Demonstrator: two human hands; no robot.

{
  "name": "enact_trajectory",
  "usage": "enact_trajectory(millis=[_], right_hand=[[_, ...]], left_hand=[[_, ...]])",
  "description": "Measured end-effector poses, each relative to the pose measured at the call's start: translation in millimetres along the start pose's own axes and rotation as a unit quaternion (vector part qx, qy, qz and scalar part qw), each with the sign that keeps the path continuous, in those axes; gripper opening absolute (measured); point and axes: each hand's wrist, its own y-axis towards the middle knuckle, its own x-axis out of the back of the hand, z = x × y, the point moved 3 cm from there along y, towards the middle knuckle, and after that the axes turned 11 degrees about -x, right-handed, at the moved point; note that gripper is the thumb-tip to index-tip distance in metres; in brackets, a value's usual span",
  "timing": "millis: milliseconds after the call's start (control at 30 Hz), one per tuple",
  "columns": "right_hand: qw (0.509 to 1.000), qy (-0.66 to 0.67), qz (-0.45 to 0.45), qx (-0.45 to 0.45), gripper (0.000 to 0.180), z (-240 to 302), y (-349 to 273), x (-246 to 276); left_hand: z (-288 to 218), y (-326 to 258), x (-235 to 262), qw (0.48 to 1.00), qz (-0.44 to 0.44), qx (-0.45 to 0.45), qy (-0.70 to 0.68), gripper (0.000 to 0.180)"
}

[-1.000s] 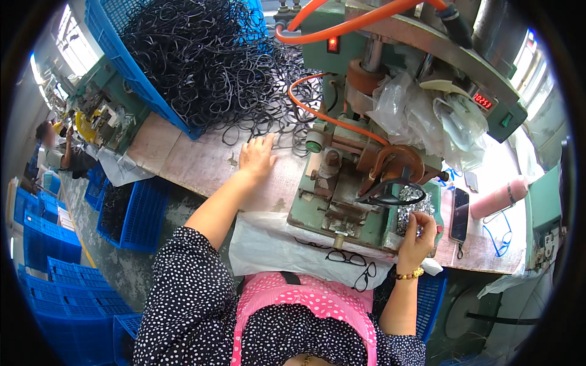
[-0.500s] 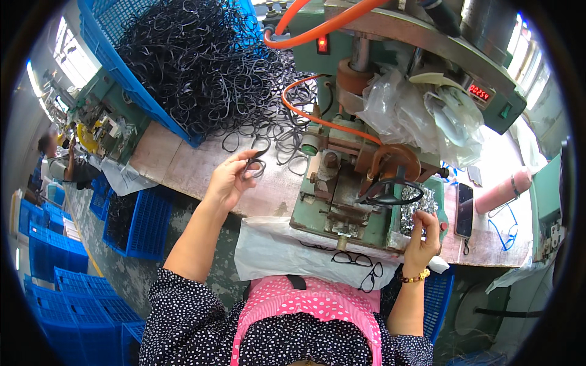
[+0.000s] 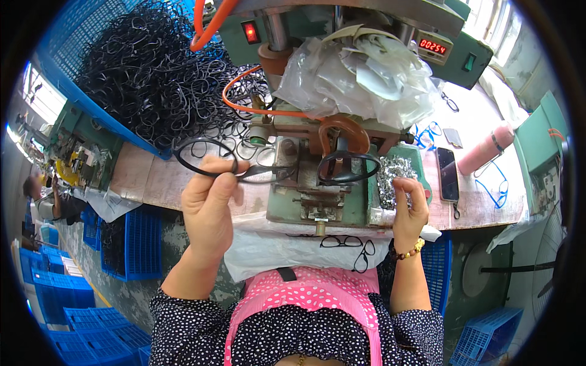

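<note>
My left hand (image 3: 210, 204) grips a black eyeglass frame (image 3: 204, 141) between thumb and fingers, raised to the left of the green press (image 3: 287, 204). One ring of this frame rises above the fingers; another part reaches toward the press. Another black frame (image 3: 360, 177) sits at the press, partly hidden beneath its brown curved part (image 3: 348, 125). Beside a tray of small shiny pieces (image 3: 394, 174), my right hand (image 3: 412, 210) is closed, thumb and fingertips together. Whatever is in that pinch is too small to make out.
Behind the left hand, a blue crate (image 3: 110, 119) overflows with tangled black frames (image 3: 152, 73). On the right of the table are a phone (image 3: 447, 174), a pink bottle (image 3: 485, 149) and a blue frame (image 3: 497, 192). More black frames (image 3: 342, 242) lie on white sheeting near my lap.
My left hand has come closer to the press, and the frame in it now shows large and raised. My right hand stays by the tray. The whole view has shifted.
</note>
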Motion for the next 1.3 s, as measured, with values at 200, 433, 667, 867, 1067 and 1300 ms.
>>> enact_trajectory(millis=[200,433,667,867,1067,1300], right_hand=[[0.979,0.176,0.055,-0.092,0.015,35.2,15.6,-9.0],[0.968,0.208,0.135,-0.04,0.022,82.0,4.8,-47.9],[0.906,0.346,0.177,-0.166,0.052,94.6,-4.2,-78.3],[0.929,0.295,0.19,-0.113,0.049,89.8,3.6,-71.9],[0.931,0.307,0.124,-0.155,0.034,71.0,7.2,-40.2],[0.986,0.134,-0.082,-0.062,0.027,17.1,7.0,15.0]], left_hand=[[-7.9,-0.6,-36.9,0.981,0.19,0.02,-0.033,0.016],[-0.8,19.5,-25.0,0.999,0.02,-0.05,-0.006,0.022],[10.7,33.3,-23.8,0.998,0.009,-0.064,-0.017,0.022],[-0.4,1.6,-47.2,0.976,0.161,-0.104,0.1,0.017],[23.1,-0.3,-71.0,0.951,0.215,-0.102,0.199,0.013],[25.8,4.0,-78.4,0.93,0.224,-0.176,0.232,0.015]])
